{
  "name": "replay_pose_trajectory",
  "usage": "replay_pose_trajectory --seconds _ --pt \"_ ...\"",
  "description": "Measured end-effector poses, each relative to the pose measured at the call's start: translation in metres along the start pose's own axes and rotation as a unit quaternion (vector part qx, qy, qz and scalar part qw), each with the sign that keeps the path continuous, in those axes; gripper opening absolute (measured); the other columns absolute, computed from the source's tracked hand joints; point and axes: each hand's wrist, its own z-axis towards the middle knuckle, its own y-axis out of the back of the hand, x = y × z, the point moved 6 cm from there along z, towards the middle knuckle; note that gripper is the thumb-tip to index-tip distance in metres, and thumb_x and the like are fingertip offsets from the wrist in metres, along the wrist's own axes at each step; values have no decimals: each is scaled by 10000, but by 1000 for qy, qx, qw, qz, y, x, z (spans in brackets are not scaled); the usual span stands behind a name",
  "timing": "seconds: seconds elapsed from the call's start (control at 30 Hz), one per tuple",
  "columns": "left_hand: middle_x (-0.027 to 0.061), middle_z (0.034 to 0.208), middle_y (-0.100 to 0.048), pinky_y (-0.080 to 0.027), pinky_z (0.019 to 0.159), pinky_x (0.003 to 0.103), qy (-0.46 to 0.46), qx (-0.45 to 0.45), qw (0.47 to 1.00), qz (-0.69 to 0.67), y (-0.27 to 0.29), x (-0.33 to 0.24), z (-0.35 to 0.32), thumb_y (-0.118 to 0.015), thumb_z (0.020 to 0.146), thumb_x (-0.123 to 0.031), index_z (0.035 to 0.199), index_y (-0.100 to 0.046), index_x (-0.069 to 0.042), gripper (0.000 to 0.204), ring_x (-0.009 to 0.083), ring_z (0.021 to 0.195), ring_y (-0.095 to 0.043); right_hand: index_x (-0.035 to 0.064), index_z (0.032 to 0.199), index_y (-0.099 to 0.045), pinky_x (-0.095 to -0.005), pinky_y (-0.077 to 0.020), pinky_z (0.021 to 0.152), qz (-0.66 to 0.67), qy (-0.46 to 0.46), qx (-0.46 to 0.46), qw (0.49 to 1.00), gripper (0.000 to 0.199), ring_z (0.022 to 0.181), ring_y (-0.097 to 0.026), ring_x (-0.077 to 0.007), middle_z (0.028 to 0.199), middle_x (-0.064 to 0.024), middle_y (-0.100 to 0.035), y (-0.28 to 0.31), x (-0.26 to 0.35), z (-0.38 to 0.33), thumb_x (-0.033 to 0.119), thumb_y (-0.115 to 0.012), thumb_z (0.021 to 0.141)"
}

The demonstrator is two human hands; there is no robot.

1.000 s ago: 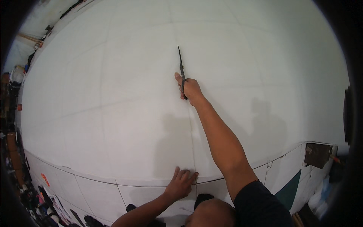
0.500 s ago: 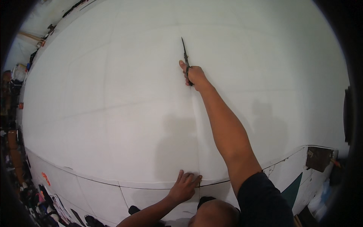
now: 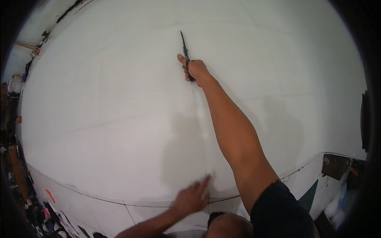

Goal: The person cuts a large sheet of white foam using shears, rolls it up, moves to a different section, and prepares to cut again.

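Note:
A wide white sheet [image 3: 119, 99], cloth or paper, covers the broad surface in front of me. My right hand [image 3: 197, 70], arm stretched far forward, is closed round the handles of dark scissors [image 3: 183, 44]. Their blades point away from me over the sheet and look closed or nearly so. Behind them, a thin straight line like a cut runs back toward the near edge. Beside that line, over the near edge of the sheet, my left hand [image 3: 192, 198] is blurred by motion, its fingers stretched out and holding nothing.
White panels with dark seams [image 3: 99, 212] lie along the near side. A brown board [image 3: 336, 166] and a dark green triangular piece [image 3: 308, 196] are at the right. Mixed clutter lines the left rim, and a dark object [image 3: 365, 121] stands at the far right.
My right hand and the scissors have moved slightly farther away and to the left in the picture. My left hand has lifted from its resting place at the near edge and is moving.

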Motion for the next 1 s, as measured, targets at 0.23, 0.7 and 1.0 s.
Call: replay_pose_trajectory --seconds 0.23,0.7,1.0 --pt "284 1514 -292 -213 1155 561 -21 -595 793 130 265 30 152 -580 930 -309 1475 -359 -45 646 456 1416 -263 38 741 -579 -310 -425 461 -11 -5 20 1000 563 495 -496 -149 617 -42 -523 -6 2 2 576 -725 816" --pt "264 1582 -176 -81 1181 583 109 -466 875 72 279 45 193 -541 900 -436 1516 -317 -68 752 428 1476 -139 74 734 -538 -260 -402 457 -39 -67 -19 997 473 479 -474 -100 592 -7 -510 1 0 8 493 -703 879" --pt "289 1573 -175 -73 1176 589 138 -423 890 101 282 51 203 -563 841 -452 1486 -366 -46 787 443 1472 -136 59 824 -527 -256 -413 517 -78 -117 41 989 473 562 -486 -94 637 3 -484 1 47 23 510 -601 947"
